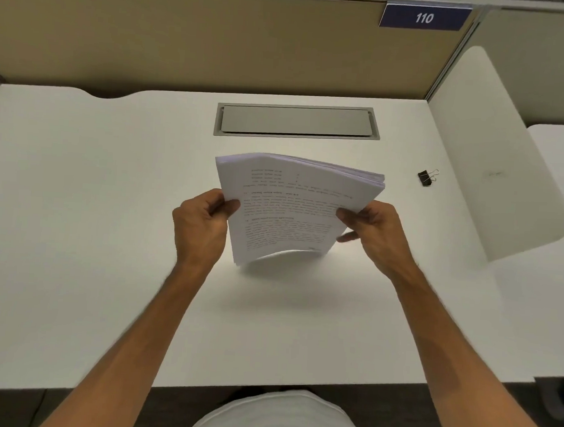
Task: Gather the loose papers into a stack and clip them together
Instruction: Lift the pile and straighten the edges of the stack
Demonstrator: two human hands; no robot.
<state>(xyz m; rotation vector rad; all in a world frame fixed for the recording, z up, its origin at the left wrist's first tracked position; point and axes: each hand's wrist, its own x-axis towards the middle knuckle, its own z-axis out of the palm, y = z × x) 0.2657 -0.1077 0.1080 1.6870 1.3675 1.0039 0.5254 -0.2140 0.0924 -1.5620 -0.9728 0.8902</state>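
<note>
Both hands hold a stack of papers (291, 207) tilted up over the middle of the white desk (107, 235).

The left hand (200, 225) and right hand (375, 232) reach in from the bottom of the frame, forearms bare, each closed on a side edge of the stack: thumbs on the printed front, fingers behind. The stack bows, its lower edge low over the desk. A binder clip (427, 177) lies unheld at right, well apart. A grey cable hatch (296, 121) sits above, and a "110" sign (424, 17) upper right.
</note>
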